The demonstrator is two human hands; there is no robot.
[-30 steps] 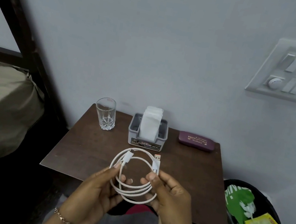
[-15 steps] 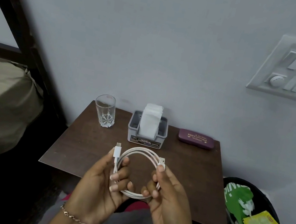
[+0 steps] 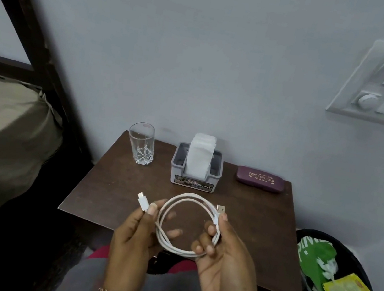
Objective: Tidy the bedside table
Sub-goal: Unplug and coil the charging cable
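Sharing one coiled white cable [image 3: 192, 195], both hands: left hand [image 3: 135, 234] pinching a plug, right hand [image 3: 224, 258] curled round the loop.

clear glass tumbler [image 3: 141, 142], matt wooden table [image 3: 108, 190]

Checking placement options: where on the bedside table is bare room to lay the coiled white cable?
The dark wooden bedside table is bare in front of the clear drinking glass at left and the maroon spectacle case at right. The back row, grey tissue holder included, is crowded.
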